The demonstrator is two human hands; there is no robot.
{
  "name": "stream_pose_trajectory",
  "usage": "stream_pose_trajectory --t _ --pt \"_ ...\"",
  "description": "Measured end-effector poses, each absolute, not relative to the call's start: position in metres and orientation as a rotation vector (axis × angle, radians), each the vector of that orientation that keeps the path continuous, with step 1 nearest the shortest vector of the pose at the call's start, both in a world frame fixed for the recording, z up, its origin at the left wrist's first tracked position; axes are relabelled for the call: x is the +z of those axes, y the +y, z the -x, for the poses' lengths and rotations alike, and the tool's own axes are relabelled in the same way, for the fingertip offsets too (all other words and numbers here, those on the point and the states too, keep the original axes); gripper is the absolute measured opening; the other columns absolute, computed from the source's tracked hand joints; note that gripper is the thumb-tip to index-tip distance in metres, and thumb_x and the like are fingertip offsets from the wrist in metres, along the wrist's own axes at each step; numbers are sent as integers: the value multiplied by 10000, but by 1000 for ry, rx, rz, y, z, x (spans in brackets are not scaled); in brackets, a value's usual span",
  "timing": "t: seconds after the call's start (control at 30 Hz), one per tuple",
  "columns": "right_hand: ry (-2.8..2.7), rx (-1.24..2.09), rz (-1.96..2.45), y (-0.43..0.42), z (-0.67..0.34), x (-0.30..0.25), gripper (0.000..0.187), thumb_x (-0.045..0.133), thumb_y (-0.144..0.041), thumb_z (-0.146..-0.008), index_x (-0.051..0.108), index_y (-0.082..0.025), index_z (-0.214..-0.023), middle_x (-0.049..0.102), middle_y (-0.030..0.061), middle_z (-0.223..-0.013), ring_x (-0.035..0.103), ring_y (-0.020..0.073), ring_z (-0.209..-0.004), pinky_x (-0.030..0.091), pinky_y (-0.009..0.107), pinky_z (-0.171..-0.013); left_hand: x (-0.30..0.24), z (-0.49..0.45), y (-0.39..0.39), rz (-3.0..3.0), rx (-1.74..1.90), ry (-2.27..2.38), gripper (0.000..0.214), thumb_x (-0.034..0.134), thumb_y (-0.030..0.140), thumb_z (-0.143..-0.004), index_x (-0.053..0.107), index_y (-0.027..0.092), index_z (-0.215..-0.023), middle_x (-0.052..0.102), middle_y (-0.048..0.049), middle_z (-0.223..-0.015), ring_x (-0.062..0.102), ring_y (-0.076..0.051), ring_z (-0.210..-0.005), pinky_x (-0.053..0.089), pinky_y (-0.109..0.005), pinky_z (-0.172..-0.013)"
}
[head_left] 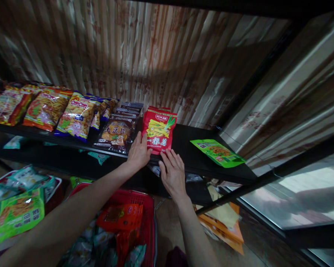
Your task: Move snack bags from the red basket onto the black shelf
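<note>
A red snack bag [159,129] with yellow sticks and a green stalk printed on it stands on the black shelf, with another red bag edge showing behind it. My left hand [139,151] touches its lower left side, fingers stretched along the edge and thumb apart. At the bag's lower right corner, the fingertips of my right hand [173,173] rest, its fingers extended. Dark brown potato-chip bags [118,129] stand just left of my left hand. To the right, a green snack pouch [217,152] lies on the shelf.
Blue-and-yellow snack bags [77,115] and orange noodle-snack bags [46,107] line the shelf's left part. Below, a red basket [149,202] holds orange and teal packets. Another bin [58,181] carries teal packets and a green pouch [19,215]. A black shelf post [250,196] slants at right.
</note>
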State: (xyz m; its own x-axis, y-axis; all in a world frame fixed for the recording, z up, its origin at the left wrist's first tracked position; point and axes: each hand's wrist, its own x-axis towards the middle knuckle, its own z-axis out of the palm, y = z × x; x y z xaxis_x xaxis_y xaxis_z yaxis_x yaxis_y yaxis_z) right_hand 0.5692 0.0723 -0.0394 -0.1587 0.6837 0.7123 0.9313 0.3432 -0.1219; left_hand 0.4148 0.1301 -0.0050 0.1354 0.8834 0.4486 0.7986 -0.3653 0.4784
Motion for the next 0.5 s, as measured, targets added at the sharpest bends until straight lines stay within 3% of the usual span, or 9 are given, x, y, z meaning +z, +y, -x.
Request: stream_pose_trajectory --t 0.5 --pt "-1921 -466 1441 73 -568 -40 383 431 -278 -922 544 -163 -1270 542 129 -1338 415 239 -1313 320 475 -1084 -9 -414 133 -2282 1085 1655 668 549 247 -834 252 85 -1410 205 -256 -1502 301 -324 -1362 370 -435 -1055"
